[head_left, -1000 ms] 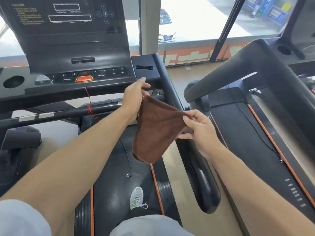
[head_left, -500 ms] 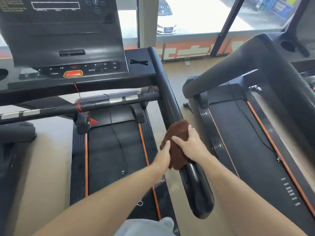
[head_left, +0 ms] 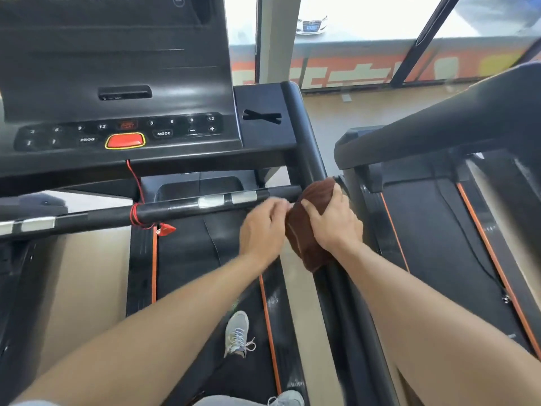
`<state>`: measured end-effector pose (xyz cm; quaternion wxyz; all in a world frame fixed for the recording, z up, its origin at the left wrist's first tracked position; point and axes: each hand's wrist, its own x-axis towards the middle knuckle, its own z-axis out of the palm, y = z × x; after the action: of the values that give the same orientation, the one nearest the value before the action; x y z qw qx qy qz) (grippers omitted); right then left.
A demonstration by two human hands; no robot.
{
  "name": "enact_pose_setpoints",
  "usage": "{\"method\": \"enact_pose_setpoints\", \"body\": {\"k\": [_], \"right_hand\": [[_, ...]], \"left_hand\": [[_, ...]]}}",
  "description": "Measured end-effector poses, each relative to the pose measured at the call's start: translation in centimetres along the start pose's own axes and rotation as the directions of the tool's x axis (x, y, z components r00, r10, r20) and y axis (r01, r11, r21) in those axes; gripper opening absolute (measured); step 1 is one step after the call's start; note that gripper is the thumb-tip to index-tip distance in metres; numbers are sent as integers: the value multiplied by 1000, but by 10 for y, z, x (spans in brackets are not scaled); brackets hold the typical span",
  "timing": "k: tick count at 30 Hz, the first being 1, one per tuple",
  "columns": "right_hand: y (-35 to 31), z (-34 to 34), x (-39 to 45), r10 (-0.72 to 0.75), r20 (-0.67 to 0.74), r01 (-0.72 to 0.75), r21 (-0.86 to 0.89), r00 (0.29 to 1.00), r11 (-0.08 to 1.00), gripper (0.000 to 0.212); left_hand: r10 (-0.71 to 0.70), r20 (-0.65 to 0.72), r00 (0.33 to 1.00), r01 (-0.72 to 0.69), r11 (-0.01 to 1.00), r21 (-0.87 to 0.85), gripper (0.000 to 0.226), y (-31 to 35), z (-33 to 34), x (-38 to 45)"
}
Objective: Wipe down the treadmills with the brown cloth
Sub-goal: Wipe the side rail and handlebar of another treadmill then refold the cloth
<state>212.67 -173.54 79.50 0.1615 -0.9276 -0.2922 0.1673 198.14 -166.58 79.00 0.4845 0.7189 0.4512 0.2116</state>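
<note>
Treadmills fill the head view, and the nearer treadmill (head_left: 187, 259), on which the person stands, takes up the left and centre. At far left a silver-banded crossbar (head_left: 146, 213) is seen running across under the console (head_left: 117, 83), with a red safety cord (head_left: 135, 183) wound round it and a red clip (head_left: 167, 229) hanging just below. On the console a red stop button (head_left: 125, 140) is set among numbered keys, and an X-shaped slot is cut into the panel to its right. Below, a grey sneaker (head_left: 237, 335) is planted on the black belt, beside the orange stripe at the belt's right edge. The left hand (head_left: 260, 227) is held over the right end of the crossbar, blurred, its fingers loosely curled toward the cloth; whether they touch it cannot be told. The brown cloth (head_left: 304, 227) is wrapped over the right handrail (head_left: 304, 142) at the point where the crossbar meets it, so that the rail beneath is hidden there. The right hand (head_left: 333, 224) is laid on top of the cloth, its fingers curled round cloth and rail together and its thumb on the cloth's near side. Further right, across a strip of tan floor, the second treadmill (head_left: 439, 244) is seen, its own dark handrail slanting over its belt. Behind, a white car (head_left: 311, 24) is visible through the window.
</note>
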Motion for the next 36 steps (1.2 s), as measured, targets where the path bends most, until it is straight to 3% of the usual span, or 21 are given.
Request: {"method": "enact_pose_setpoints", "body": {"k": [2, 5, 7, 9, 12, 16, 19, 20, 22, 24, 25, 27, 30, 36], "right_hand": [[-21, 0, 31, -7, -15, 7, 3, 1000, 1000, 84], [-42, 2, 63, -62, -19, 61, -29, 998, 998, 84], [-49, 1, 80, -72, 1, 72, -64, 997, 995, 86], [-56, -1, 93, -50, 26, 51, -50, 998, 997, 85], [-70, -4, 111, 40, 33, -41, 37, 999, 998, 77], [-87, -3, 128, 200, -29, -196, 84, 979, 977, 72], [-90, -3, 124, 167, -70, -160, 105, 983, 982, 78], [-88, -6, 119, 123, -49, -118, 105, 991, 988, 85], [-82, -12, 110, 45, 52, -47, 37, 998, 998, 118], [-80, -10, 110, 41, 131, -26, -112, 991, 993, 146], [-81, -5, 111, 66, 136, -41, -182, 988, 983, 150], [-87, 10, 114, 112, 60, -93, -266, 992, 960, 143], [-93, 20, 113, 88, -75, -104, -259, 993, 960, 122], [-88, 12, 116, 31, -48, -43, -280, 998, 959, 113]], "left_hand": [[150, -49, 987, -141, 978, 153, 32, 4, -17, 44], [175, 15, 984, -171, 934, 314, 28, 5, -23, 99], [63, 92, 994, -90, 938, 333, 30, 0, -19, 120], [-126, 136, 983, 86, 960, 268, 35, -5, -14, 131], [-241, 83, 967, 218, 951, 219, 42, -4, -9, 138], [-156, 8, 988, 148, 952, 266, 41, 1, -9, 134], [-60, -36, 998, 68, 942, 328, 37, 3, -10, 132], [-44, -39, 998, 55, 939, 339, 34, 3, -9, 131], [-47, -5, 999, 46, 928, 370, 27, 1, -7, 133], [-70, 51, 996, 44, 917, 397, 32, -1, -5, 135], [-89, 76, 993, 50, 911, 410, 37, -1, -5, 135], [-123, 113, 986, 64, 902, 426, 44, -1, -5, 137], [-122, 117, 986, 60, 900, 432, 43, -1, -4, 137], [-125, 155, 980, 36, 877, 479, 34, 1, -3, 137]]}}
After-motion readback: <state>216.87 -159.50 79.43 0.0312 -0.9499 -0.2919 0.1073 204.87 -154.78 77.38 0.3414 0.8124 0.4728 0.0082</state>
